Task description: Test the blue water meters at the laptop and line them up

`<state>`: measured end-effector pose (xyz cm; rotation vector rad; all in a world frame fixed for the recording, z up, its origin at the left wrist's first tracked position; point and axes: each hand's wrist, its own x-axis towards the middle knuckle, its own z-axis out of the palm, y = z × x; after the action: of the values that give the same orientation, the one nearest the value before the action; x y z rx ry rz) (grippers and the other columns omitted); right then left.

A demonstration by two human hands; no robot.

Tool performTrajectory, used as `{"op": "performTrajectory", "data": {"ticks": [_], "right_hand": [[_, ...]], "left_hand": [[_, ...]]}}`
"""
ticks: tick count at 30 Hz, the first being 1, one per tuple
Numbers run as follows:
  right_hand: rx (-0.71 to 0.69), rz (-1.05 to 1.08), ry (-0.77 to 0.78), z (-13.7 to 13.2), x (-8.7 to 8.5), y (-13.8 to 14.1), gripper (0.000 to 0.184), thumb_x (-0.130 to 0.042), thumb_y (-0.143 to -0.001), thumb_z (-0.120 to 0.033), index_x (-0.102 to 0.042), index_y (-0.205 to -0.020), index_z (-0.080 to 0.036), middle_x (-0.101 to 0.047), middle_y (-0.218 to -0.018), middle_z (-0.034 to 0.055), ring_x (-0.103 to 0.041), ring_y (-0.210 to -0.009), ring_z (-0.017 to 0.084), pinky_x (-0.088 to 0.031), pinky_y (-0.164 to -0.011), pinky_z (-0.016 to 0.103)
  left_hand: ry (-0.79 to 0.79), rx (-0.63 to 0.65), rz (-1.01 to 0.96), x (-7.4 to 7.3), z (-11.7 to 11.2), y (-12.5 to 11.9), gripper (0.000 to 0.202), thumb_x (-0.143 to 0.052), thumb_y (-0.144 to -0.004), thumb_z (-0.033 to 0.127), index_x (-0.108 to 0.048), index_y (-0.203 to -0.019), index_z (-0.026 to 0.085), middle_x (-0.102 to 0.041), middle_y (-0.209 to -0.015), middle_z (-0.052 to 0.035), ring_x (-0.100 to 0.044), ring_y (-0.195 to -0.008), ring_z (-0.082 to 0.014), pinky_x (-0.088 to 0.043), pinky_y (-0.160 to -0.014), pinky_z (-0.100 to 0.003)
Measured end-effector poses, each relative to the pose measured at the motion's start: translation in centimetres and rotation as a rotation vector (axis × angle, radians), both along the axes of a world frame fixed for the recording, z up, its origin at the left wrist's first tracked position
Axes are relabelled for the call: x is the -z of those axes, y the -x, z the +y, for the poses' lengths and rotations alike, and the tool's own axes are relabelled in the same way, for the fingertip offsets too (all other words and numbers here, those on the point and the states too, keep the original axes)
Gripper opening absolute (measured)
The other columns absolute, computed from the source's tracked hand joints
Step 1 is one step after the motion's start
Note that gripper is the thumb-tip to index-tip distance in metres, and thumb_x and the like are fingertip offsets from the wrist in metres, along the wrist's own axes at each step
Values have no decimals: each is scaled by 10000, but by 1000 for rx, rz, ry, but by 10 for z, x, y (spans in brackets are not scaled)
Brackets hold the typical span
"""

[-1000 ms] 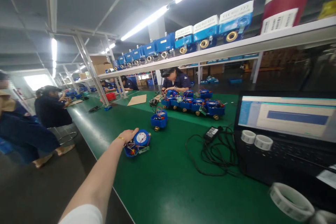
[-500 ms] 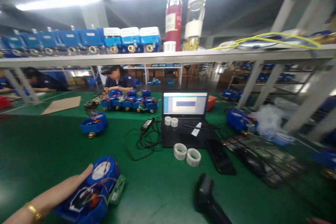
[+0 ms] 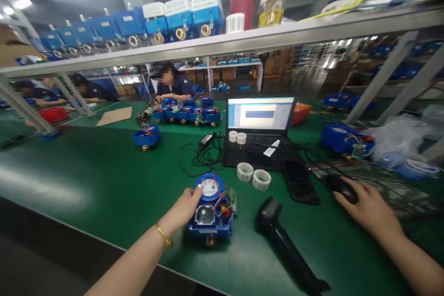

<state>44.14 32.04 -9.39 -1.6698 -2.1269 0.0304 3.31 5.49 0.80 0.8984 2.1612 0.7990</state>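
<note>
- The green bench [image 3: 86, 180] fills the near view. Half a second ago the gaze sat lower and further left; now it is centred on the work spot, with both hands in sight where only the left arm showed before.
- An overhead shelf [image 3: 243, 39] runs across the far side, carrying a row of blue meter units. A co-worker [image 3: 171, 84] sits beyond the bench behind a cluster of blue meters [image 3: 189, 113].
- The laptop [image 3: 258, 129] stands open at far centre, its screen lit, in the same spot as before.
- The blue water meter [image 3: 212, 212] now sits upright near centre, dial facing up, wires and a small circuit board at its right side. A second ago it lay well to the left at arm's reach, so it has been drawn in to the space before the laptop.
- A black handheld scanner [image 3: 284, 240] lies just right of the meter, untouched.
- The left hand [image 3: 183, 208] rests against the meter's left side, fingers curled together on the housing, thumb near the dial.
- The right hand [image 3: 369, 208], newly in view, lies over a black mouse [image 3: 342, 187] on the right, fingers spread lightly on top of it.
- Two rolls of white tape [image 3: 253, 175] lie between the meter and the laptop.
</note>
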Motion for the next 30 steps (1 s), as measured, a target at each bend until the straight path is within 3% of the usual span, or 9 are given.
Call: {"op": "performTrajectory", "data": {"ticks": [4,8,13,16,18,21,23,25,30], "right_hand": [[24,-40,6,9,-3,-8,671,-297,-818,-580,-471,-1299,-146,-490,-1201,230,-509,-1079,411,-459,-750,484],[78,-64,9,12,-7,-4,641,-358,-818,-571,-469,-1306,-171,-489,-1199,217,-513,-1070,403,-459,-747,457],[118,-61,-5,10,-4,1,593,-325,-854,-542,-467,-1312,-194,-480,-1231,192,-527,-1053,384,-478,-734,461],[109,-51,-54,12,3,0,575,-376,-833,-516,-478,-1301,-199,-480,-1220,170,-535,-1048,368,-494,-761,463],[95,-47,-88,14,7,-1,556,-370,-837,-500,-494,-1287,-198,-484,-1199,160,-545,-1034,352,-501,-778,457],[76,-29,-125,17,9,-1,518,-340,-854,-472,-518,-1261,-207,-483,-1190,152,-552,-1018,339,-511,-769,458],[51,-19,-145,18,10,0,493,-336,-860,-454,-530,-1247,-219,-480,-1192,145,-550,-1027,326,-511,-784,456],[27,-13,-160,19,10,0,474,-348,-857,-445,-539,-1235,-230,-479,-1192,134,-547,-1038,306,-507,-811,440],[1,-2,-166,23,14,-3,468,-362,-845,-438,-550,-1220,-230,-485,-1186,127,-551,-1028,298,-508,-804,427]], "left_hand": [[-215,65,360,-11,-8,-7,597,-371,-868,420,-271,-1386,143,-406,-1388,-135,-421,-1241,-251,-315,-1060,-398],[-359,288,756,-42,-5,-23,466,-286,-911,407,-444,-1303,210,-377,-1403,-83,-312,-1312,-230,-273,-1095,-417],[-178,636,844,-65,33,-64,653,-573,-730,582,-554,-1220,152,-459,-1359,-148,-324,-1316,-314,-184,-1133,-444],[-24,790,835,-40,62,-79,787,-807,-421,504,-648,-1109,157,-538,-1267,-211,-363,-1283,-392,-157,-1126,-475],[70,763,848,-9,79,-81,699,-856,-168,444,-734,-822,231,-619,-1139,-219,-415,-1213,-468,-99,-1111,-550],[83,650,760,38,100,-77,542,-792,89,521,-536,-322,277,-709,-790,-184,-507,-1044,-551,1,-1068,-634],[47,589,759,60,109,-76,538,-771,63,587,-464,-249,275,-693,-661,-176,-529,-989,-563,-21,-1047,-661],[24,550,808,70,112,-77,465,-755,-120,671,-567,-317,295,-691,-671,-192,-530,-984,-566,-36,-1025,-693],[23,520,881,68,109,-86,242,-689,-536,463,-748,-588,234,-676,-774,-270,-524,-992,-557,-89,-982,-740]]}}
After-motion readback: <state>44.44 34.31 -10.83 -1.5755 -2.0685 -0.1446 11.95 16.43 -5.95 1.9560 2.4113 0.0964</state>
